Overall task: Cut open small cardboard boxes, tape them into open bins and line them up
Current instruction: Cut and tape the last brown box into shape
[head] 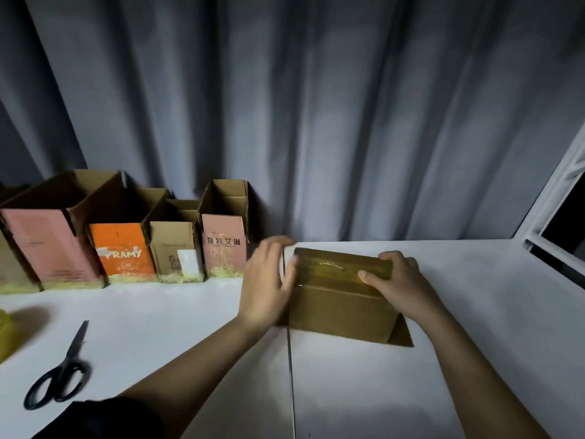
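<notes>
Both hands are on the brown cardboard box (pixel 342 296) at the middle of the white desk (pixel 474 359), and neither has a closed grip on it: the left hand (pixel 266 280) lies with straight fingers flat against the box's left end, while the right hand (pixel 395 277) rests over the top right corner, thumb pressing down on the glossy strip of tape (pixel 329 267) that runs along the top seam. The step in hand looks like the taping one, smoothing the strip down and over the left edge so the flaps stay shut. A flap (pixel 402 334) juts out on the desk at the box's lower right. Next, the box probably needs turning upright and sliding left to join the row of open bins (pixel 177 245) standing against the grey curtain (pixel 316 122), just beside the pink one (pixel 224 245). Scissors (pixel 60 375) lie well apart at the near left, untouched.
</notes>
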